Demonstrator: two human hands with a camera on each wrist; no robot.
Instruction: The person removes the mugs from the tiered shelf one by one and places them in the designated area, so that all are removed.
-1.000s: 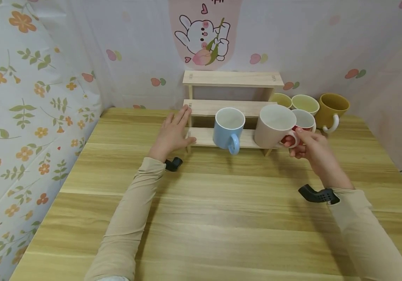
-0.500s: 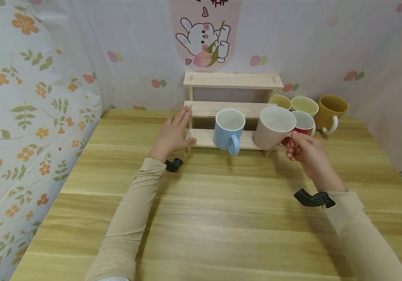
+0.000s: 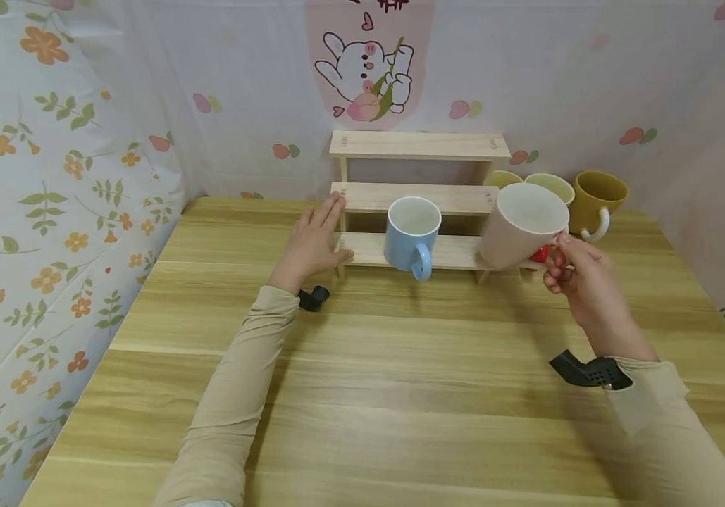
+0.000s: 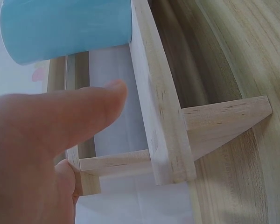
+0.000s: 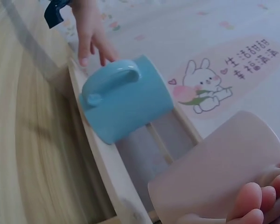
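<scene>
My right hand (image 3: 593, 292) grips the handle of a pale pink mug (image 3: 514, 236), which leans over at the right end of the lowest tier. Whether its base touches the wood cannot be told. A light blue mug (image 3: 405, 243) stands upright on that tier of the three-tier wooden rack (image 3: 422, 195), handle facing forward. My left hand (image 3: 311, 246) rests against the rack's left end with fingers stretched out. Its thumb (image 4: 98, 105) shows below the blue mug in the left wrist view. The right wrist view has the pink mug (image 5: 219, 172) large in front, with fingertips at its handle.
Right of the rack stand a mustard mug (image 3: 598, 197) with a white handle and a pale yellow cup (image 3: 552, 184). Another yellow cup (image 3: 503, 178) and a red mug (image 3: 538, 255) are partly hidden by the pink one. A patterned cloth (image 3: 229, 63) hangs behind the wooden table (image 3: 387, 394).
The pink mug has moved to the right in my right hand and now covers most of the red mug. My left hand and the blue mug have stayed put.
</scene>
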